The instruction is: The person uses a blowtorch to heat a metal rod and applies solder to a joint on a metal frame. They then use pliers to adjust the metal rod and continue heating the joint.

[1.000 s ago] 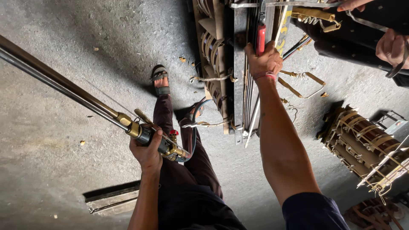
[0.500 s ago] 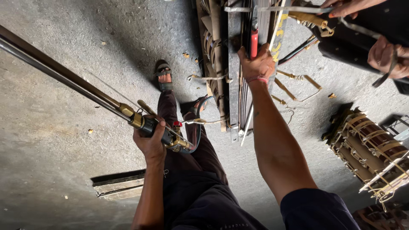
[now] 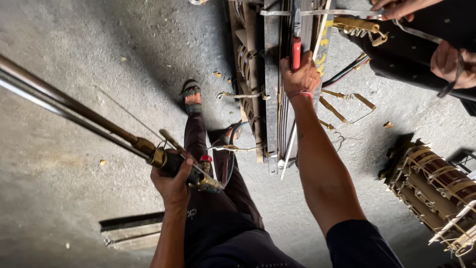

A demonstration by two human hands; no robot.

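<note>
A concrete floor (image 3: 89, 54) fills the head view, seen past a pair of dark trousers (image 3: 218, 218) and a sandalled foot (image 3: 191, 97). A tall metal frame (image 3: 272, 89) packed with stacked plates and copper windings stands ahead, and a second coil assembly (image 3: 436, 183) wrapped in pale strapping lies at the lower right. A long gas torch (image 3: 74, 111), with twin tubes running up and left out of view, is gripped at its brass valve body by the left hand (image 3: 173, 181), fingers wrapped tight around it, wrist straight and forearm rising from below. The right arm is stretched forward, nearly straight, and the right hand (image 3: 300, 77) is closed around a red-handled tool (image 3: 296, 52) pressed against the frame's plates, just above a red thread worn at the wrist. At the upper right, a thin metal strap (image 3: 426, 37) is held by another person's hands (image 3: 448, 62). A flat dark metal bar (image 3: 131, 221) lies on the floor beside the left forearm.
</note>
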